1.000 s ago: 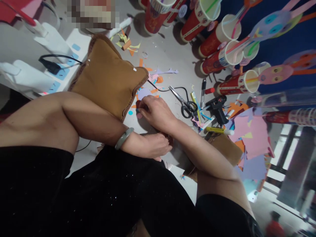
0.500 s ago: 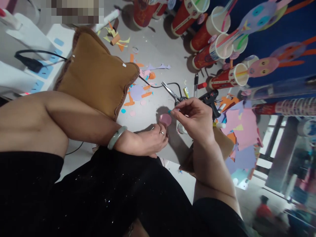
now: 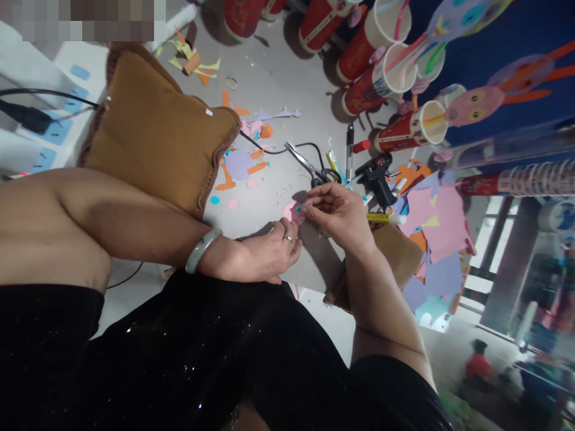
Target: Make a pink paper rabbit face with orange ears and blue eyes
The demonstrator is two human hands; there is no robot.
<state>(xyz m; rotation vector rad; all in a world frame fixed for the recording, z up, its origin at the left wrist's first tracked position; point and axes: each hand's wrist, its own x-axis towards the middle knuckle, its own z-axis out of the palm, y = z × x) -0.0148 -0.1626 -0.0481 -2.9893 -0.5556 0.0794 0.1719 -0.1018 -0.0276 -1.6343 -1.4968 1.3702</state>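
Bare table (image 3: 263, 206) lies between the left hand (image 3: 267, 251) and the cut paper (image 3: 238, 164), room for fingers to slip through. Farther out, a second gap runs between the paper and the red cups (image 3: 318, 25) — but a black cord (image 3: 309, 144) crosses below it. Scissors (image 3: 305, 163) and a glue gun (image 3: 376, 178) obstruct the right hand's (image 3: 342, 215) far side; a cushion (image 3: 157, 129) blocks the space beyond the left forearm.

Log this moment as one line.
left hand: fingers at pink disc | right hand: pinching small blue piece | nearby: scissors, glue gun
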